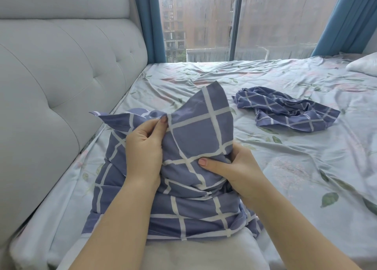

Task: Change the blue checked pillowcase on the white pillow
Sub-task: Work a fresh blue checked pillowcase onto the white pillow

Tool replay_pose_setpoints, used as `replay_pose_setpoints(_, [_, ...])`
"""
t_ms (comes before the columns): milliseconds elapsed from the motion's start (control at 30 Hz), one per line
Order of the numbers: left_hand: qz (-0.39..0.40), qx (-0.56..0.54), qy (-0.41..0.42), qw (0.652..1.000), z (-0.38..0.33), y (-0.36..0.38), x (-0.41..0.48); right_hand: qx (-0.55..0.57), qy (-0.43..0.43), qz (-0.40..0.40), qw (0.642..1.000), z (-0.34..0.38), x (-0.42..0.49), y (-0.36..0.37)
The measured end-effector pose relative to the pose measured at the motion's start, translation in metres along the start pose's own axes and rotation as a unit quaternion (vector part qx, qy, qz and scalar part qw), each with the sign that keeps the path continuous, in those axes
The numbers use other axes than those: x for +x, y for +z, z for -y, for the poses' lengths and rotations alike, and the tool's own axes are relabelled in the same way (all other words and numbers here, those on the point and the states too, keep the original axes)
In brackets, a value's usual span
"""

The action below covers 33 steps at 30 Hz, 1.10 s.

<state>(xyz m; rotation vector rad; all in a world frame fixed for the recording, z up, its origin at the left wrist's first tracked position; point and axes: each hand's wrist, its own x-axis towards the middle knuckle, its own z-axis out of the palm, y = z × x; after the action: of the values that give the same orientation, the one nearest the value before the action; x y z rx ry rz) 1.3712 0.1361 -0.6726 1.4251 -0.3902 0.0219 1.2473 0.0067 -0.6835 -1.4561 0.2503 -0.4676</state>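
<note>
The bed (285,167) fills the frame. At lower centre the blue checked pillowcase (195,208) bunches over the white pillow (183,253), whose bare end shows at the bottom edge. A second checked case (285,108) lies crumpled at centre right. The left hand (142,153) pinches a fold and the right hand (238,167) grips cloth, its fingers mostly hidden. Probably the case is going on, so it needs drawing down next. Whether it is going on or coming off is hard to tell.
</note>
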Motion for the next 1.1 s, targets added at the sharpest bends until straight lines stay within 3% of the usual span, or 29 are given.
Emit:
replay_pose_setpoints(67, [-0.055,-0.009,-0.003,0.998,0.005,-0.005,0.007,0.019,0.003,0.014,1.0,0.0,0.0,0.001])
replay_pose_setpoints(200, [-0.081,0.119,0.064,0.987,0.008,-0.011,0.009,0.043,0.008,0.021,0.999,-0.002,0.001,0.002])
replay_pose_setpoints(333, [-0.035,0.097,0.025,0.994,0.009,-0.013,0.01,0.082,0.022,0.007,0.996,-0.003,0.001,0.0])
replay_pose_setpoints(433, [-0.028,0.132,0.127,0.983,-0.004,-0.013,0.003,0.109,0.023,0.004,0.994,-0.004,0.001,-0.002])
replay_pose_setpoints(533, [0.066,0.109,0.196,0.972,-0.023,-0.005,-0.012,0.081,0.009,0.005,0.997,-0.004,0.001,-0.002])
replay_pose_setpoints(600, [0.152,0.112,0.174,0.967,-0.025,0.002,-0.016,0.053,-0.001,0.013,0.999,-0.005,0.0,-0.002])
replay_pose_setpoints(667, [0.18,0.212,0.19,0.942,-0.019,0.004,-0.014,0.035,-0.001,0.024,0.999,-0.006,0.0,-0.003])
replay_pose_setpoints(733, [0.18,0.282,0.2,0.921,-0.014,0.005,-0.012,0.028,0.001,0.036,0.999,-0.01,0.001,-0.006])
replay_pose_setpoints(1100, [0.17,0.308,0.119,0.929,-0.005,0.006,-0.007,0.025,0.026,0.072,0.997,-0.016,0.002,-0.01])
